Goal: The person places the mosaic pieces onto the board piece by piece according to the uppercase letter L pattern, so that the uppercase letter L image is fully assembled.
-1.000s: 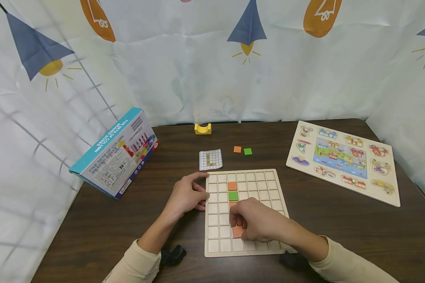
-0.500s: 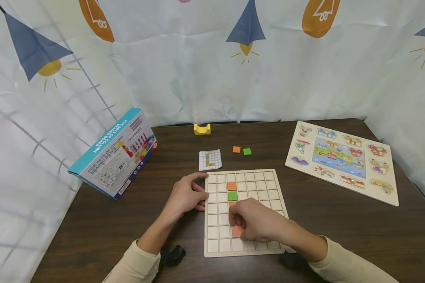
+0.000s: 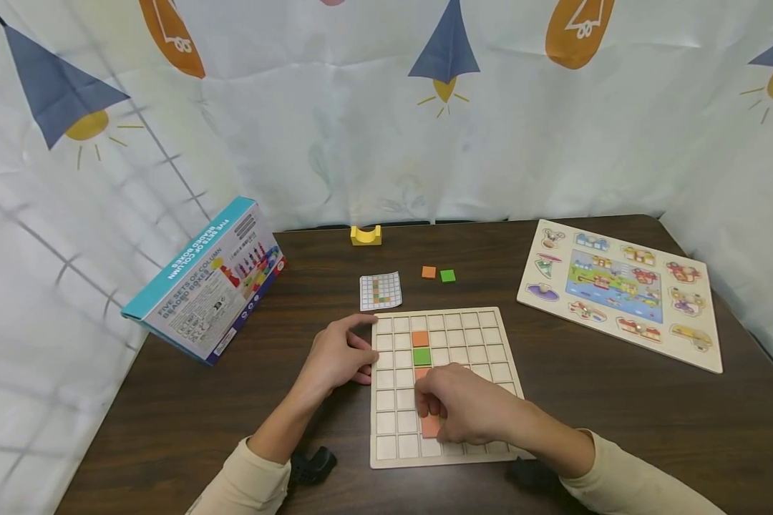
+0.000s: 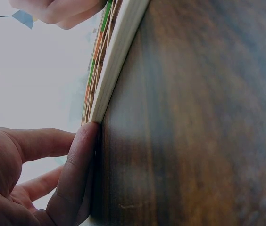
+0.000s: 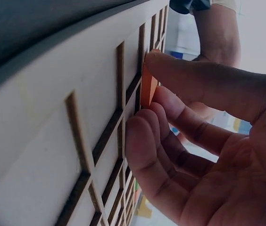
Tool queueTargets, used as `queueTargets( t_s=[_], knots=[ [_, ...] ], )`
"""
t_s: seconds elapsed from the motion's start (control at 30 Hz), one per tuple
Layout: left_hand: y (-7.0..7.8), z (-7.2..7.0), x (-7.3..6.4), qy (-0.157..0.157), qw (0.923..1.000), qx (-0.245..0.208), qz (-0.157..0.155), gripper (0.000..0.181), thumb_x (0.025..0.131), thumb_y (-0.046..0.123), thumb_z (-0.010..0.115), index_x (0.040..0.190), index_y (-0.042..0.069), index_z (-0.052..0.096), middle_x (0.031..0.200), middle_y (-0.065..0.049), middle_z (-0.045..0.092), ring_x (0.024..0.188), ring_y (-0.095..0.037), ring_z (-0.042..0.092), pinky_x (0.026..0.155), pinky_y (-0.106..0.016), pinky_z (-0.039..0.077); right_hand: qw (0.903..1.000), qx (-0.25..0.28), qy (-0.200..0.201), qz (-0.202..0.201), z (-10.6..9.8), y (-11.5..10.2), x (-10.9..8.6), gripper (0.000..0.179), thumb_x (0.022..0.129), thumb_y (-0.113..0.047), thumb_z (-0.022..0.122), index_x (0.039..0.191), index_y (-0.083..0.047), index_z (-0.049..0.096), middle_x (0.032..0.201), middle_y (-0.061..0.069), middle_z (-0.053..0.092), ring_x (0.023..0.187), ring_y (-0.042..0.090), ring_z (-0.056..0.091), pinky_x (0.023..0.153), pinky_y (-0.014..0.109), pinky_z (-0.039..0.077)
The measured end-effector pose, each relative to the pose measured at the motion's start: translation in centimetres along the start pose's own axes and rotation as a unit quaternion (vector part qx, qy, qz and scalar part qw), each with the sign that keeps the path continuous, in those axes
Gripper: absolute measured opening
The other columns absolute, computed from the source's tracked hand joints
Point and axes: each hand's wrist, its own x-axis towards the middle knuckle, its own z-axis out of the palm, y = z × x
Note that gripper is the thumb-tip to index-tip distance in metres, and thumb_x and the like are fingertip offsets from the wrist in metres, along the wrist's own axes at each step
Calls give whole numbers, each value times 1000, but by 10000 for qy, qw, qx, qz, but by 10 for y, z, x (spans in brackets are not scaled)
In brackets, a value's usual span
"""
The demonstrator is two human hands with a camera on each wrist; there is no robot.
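Note:
A square wooden grid board (image 3: 386,423) lies on the table in front of me. My right hand (image 3: 467,403) is low over its lower middle, thumb and fingers pinching an orange square tile (image 3: 430,428); the right wrist view shows this tile (image 5: 148,87) tilted against the grid. Up the same column sit another orange tile (image 3: 420,339), a green tile (image 3: 421,356) and an orange one (image 3: 421,373) partly covered by my hand. At the board's left edge my left hand (image 3: 338,355) rests its fingertips, with fingers fairly straight and spread.
Beyond the board lie a small pattern card (image 3: 381,291), a loose orange tile (image 3: 429,272) and a loose green tile (image 3: 448,276). A yellow arched block (image 3: 366,236) stands at the back. A toy box (image 3: 209,282) is left, a picture puzzle board (image 3: 618,293) right.
The orange tile under my right hand has shifted slightly toward me on the board. My left hand has kept its place at the board's edge.

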Motion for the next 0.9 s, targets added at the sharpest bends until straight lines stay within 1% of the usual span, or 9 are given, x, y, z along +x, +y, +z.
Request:
queueTargets(
  t_s=[0.2,0.37,0.67,0.9],
  knots=[
    [-2,1,-1,-6,10000,-19,-16,60,86,-2,78,141,17,64,90,-14,68,55,-20,71,52,-38,64,9999,-151,-68,-8,2,1,0,36,62,6,84,78,-18,63,70,-5,57,66,3,46,59,19,44],
    [0,0,0,3,10000,-24,0,61,85,-2,78,141,18,64,90,-14,68,55,-21,71,52,-39,64,9999,-94,-1,-56,1,2,1,35,62,8,83,78,-17,63,70,-5,57,66,3,47,59,19,45],
    [1,0,1,-26,10000,38,-68,61,86,-2,79,142,19,63,92,-14,68,57,-21,72,52,-38,65,9999,-53,82,-81,-1,3,2,34,62,10,79,77,-15,63,69,-4,56,64,3,46,56,18,43],
    [0,0,1,-24,10000,31,-59,61,86,-2,78,142,18,63,92,-14,68,57,-20,72,53,-38,65,9997,-33,245,-23,1,4,3,32,64,10,78,77,-16,63,70,-4,58,65,3,47,56,18,44]
  ],
)
